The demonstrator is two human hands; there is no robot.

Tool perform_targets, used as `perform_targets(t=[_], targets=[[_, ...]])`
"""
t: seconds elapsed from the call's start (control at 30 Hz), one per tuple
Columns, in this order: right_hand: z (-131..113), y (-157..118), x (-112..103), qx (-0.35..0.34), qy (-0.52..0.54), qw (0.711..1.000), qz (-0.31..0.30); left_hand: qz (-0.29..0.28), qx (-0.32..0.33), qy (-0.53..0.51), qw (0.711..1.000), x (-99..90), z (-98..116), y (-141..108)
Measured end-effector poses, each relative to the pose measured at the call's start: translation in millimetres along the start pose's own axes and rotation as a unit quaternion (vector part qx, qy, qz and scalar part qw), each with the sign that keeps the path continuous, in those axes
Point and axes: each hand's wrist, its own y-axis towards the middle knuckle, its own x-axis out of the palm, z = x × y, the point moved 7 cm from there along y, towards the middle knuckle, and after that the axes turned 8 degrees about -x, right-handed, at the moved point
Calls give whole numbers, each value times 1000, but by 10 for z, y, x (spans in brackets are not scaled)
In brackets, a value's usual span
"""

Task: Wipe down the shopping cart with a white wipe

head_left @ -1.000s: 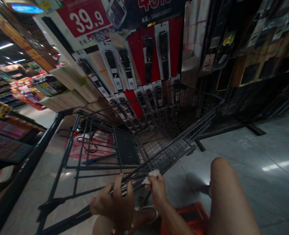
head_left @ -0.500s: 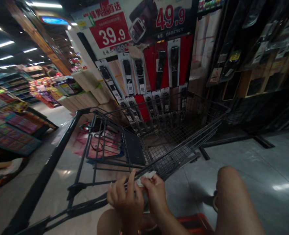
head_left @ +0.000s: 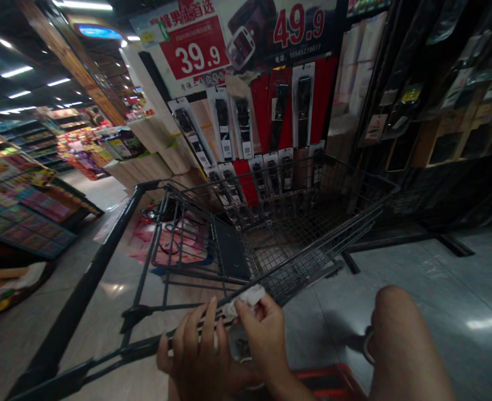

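My right hand pinches a crumpled white tissue between thumb and fingers, at the near side rail of a dark metal shopping cart. Just left of it, my left hand is open, fingers stretched out and a little apart, in front of the same rail. Whether its fingertips touch the rail I cannot tell. Between the hands shows a small greyish, shiny thing, too dim to name. The cart's long handlebar slants across the left side.
A pink bag sits in the cart's child seat. Behind the cart stands a rack of packaged belts under price signs. My bent knee is at the right, a red-orange object below. Shelves of colourful goods stand left.
My left hand has moved left and down, its fingers stretching out more. My right hand still pinches the tissue. The whole view has shifted slightly.
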Motion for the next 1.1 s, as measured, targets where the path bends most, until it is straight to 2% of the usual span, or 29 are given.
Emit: perform_targets(t=[0.07,0.17,0.23,0.3,0.43,0.73,0.87,1.1], targets=[[-122,0,7,-80,-71,994,-14,0,10,0,1000,23,13,7],[-235,-37,55,-199,-125,969,-79,-6,4,-7,1000,59,28,20],[-230,-74,78,-248,-132,952,-121,-24,-9,-11,1000,91,23,18],[-163,-101,84,-269,-148,941,-146,-36,-17,-15,999,109,19,10],[84,-142,61,-271,-182,931,-164,-38,-14,-24,999,115,51,3],[625,-18,-325,-206,-193,955,-90,-16,-52,-11,998,157,78,5],[756,46,-480,-194,-205,958,-57,5,-57,-11,998,160,78,12],[798,60,-533,-204,-204,955,-64,-6,-45,20,999,214,76,-9]])
